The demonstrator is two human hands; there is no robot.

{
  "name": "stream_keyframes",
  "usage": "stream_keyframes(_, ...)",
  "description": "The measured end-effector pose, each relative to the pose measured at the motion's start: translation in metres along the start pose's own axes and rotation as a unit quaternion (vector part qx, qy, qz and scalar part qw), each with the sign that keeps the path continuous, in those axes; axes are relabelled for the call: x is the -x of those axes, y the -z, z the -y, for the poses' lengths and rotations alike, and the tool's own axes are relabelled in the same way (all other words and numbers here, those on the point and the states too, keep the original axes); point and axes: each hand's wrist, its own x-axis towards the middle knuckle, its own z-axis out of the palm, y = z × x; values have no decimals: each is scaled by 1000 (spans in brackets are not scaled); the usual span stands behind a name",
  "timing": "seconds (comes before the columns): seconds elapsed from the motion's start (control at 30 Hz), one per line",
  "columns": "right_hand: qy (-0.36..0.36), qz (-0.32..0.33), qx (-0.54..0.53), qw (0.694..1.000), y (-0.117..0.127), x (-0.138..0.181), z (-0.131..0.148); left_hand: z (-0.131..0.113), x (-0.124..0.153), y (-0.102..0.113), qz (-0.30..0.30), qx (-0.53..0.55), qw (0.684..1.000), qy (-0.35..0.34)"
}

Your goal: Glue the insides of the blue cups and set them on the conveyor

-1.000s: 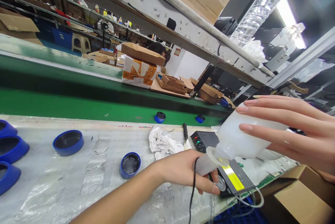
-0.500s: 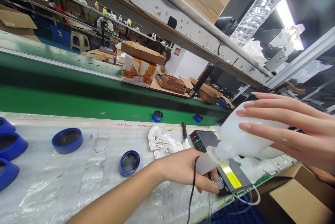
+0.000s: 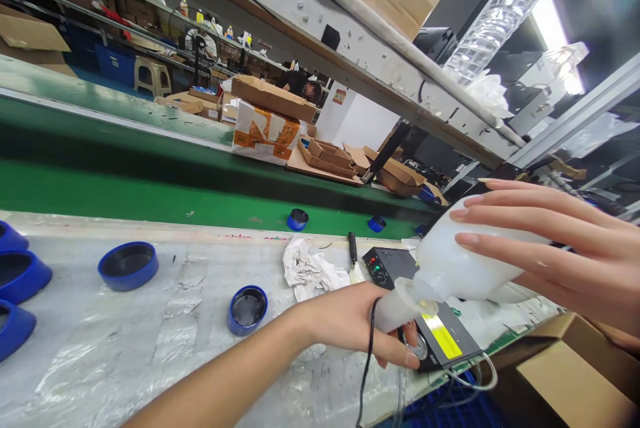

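Observation:
My left hand is closed around a translucent syringe barrel, its flanged open end tilted up to the right. My right hand grips a milky white plastic bottle, tipped with its neck at the barrel's mouth. Whether liquid is flowing cannot be made out. A thin black cord hangs across the barrel beside my left hand. Behind the barrel lies a black control box with small lights, a dial and a yellow label. Left of my forearm sits a blue ring-shaped part with a black inside.
More blue parts stand on the plastic-covered bench at left. Small blue parts ride on the green belt. Crumpled white tissue and a black-handled tool lie near the box. A cardboard box is at lower right.
The blue parts on the green belt have shifted slightly left. Both hands, the bottle and the syringe barrel are almost unmoved. A person in the background has lowered their head a little.

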Motion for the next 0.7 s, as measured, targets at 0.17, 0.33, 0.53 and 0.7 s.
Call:
stream_keyframes(0.17,0,1,-4,1000,-1,-2,1,-2,0,0,0,6,1000,-2)
stream_keyframes(0.33,-8,-5,-15,1000,-2,-4,3,0,0,0,5,8,1000,-1)
stream_keyframes(0.53,-13,-8,-37,999,-5,-2,2,6,-2,0,19,19,1000,-5)
stream_keyframes(0.7,-14,-8,-46,999,-5,-2,2,2,0,0,13,13,1000,-8)
